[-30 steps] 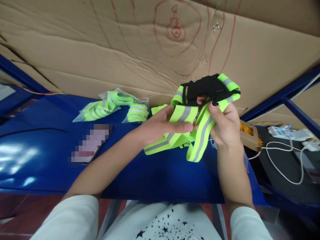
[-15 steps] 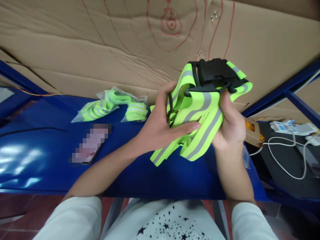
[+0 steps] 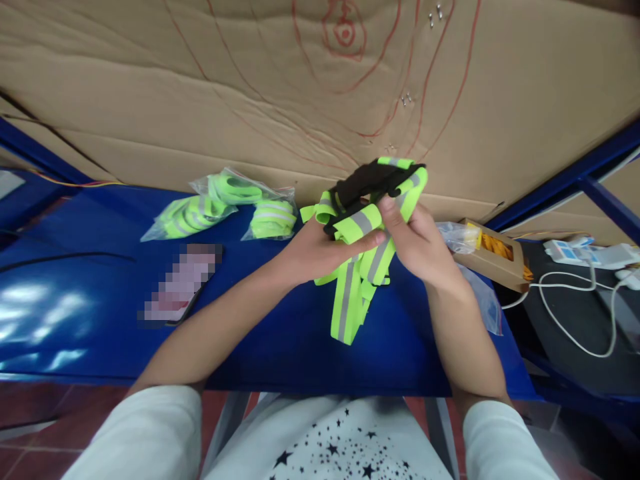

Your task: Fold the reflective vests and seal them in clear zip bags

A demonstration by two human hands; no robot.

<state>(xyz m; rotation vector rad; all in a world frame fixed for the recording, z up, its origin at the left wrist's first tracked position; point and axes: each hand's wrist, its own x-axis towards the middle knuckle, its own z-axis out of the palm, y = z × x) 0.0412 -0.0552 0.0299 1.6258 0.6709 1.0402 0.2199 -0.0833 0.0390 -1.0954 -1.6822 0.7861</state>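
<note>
Between my two hands is a bundled reflective belt, neon yellow-green with a grey stripe, held above the blue table. A black plastic buckle sits on top of the bundle, tilted. My left hand is closed round the bundle's left side, its thumb across the front. On the other side my right hand grips the strap, thumb up just below the buckle. Loops of strap hang down under the hands. The left fingers are mostly hidden behind the webbing.
Several rolled neon straps in clear bags lie at the back left of the blue table. A phone rests nearer. At the right are a cardboard box, plastic bags and a white cable. A cardboard panel stands behind.
Both hands have brought the belt lower and a little left. The buckle has tilted, its left end dropping, and the strap loops hang longer below. A box at the right shows more.
</note>
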